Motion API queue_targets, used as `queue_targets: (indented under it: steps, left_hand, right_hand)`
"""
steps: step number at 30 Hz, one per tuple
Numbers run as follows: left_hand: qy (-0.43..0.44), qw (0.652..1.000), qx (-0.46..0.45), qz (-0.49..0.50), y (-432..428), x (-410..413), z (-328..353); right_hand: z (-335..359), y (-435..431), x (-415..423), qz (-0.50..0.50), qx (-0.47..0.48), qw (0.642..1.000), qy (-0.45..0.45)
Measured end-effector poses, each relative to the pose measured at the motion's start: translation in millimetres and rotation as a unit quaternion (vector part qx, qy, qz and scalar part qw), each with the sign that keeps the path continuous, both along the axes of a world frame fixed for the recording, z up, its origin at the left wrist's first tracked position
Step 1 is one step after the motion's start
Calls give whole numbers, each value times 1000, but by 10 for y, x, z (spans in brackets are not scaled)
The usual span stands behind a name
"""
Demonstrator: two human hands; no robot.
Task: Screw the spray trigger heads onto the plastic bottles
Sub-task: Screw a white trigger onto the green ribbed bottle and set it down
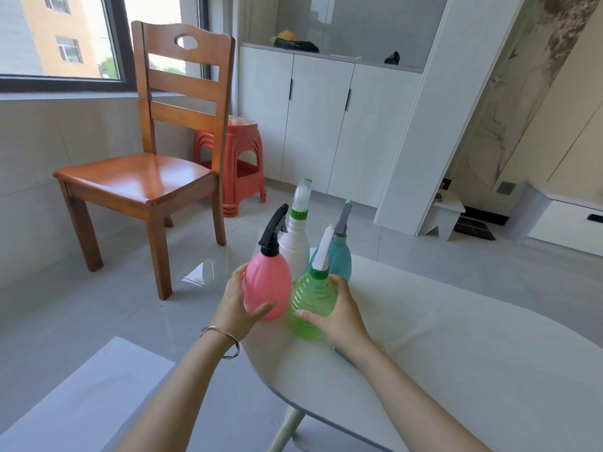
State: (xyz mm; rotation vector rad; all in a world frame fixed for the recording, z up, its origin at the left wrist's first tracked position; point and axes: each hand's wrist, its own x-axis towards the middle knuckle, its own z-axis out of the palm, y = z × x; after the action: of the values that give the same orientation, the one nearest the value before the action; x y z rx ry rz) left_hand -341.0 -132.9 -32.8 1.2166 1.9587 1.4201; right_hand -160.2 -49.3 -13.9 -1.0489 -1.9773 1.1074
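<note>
Head view shows us four spray bottles clustered at the far left end of the pale table (456, 337), all upright and touching or nearly so. Our left hand (236, 308) is wrapped around the pink bottle (266, 282), thumb across its near side and fingers behind. Our right hand (339, 313) clasps the green bottle (311, 305) the same way, thumb on the near wall. Behind them stand the white bottle (295, 246) and the teal bottle (341, 259).

We judge all four to be light, thin-walled plastic that looks empty; the translucent green one shows no liquid. Such walls will flex if we squeeze hard, so a firm hold low on the belly is best while the other hand turns the collar. The pink body is smooth, egg-shaped and likely slippery; the green body has horizontal ribs that should give better grip. The white bottle is taller and straighter with a sloped shoulder.

The black trigger head (274, 231) sits on the pink neck, and a white head with a green collar (318, 274) on the green bottle. The white bottle carries a ribbed green collar (298, 214), and the teal one a grey head (342, 220). Whether any collar is fully tightened we cannot tell from here. Ribbed collars are the natural place to pinch and twist.
</note>
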Motion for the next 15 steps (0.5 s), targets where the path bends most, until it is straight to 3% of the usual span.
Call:
queue_targets:
  steps: [15]
  left_hand:
    - [4, 1000, -9, -12, 33, 42, -22]
  right_hand:
    - [-60, -8, 85, -8, 15, 1000, 18]
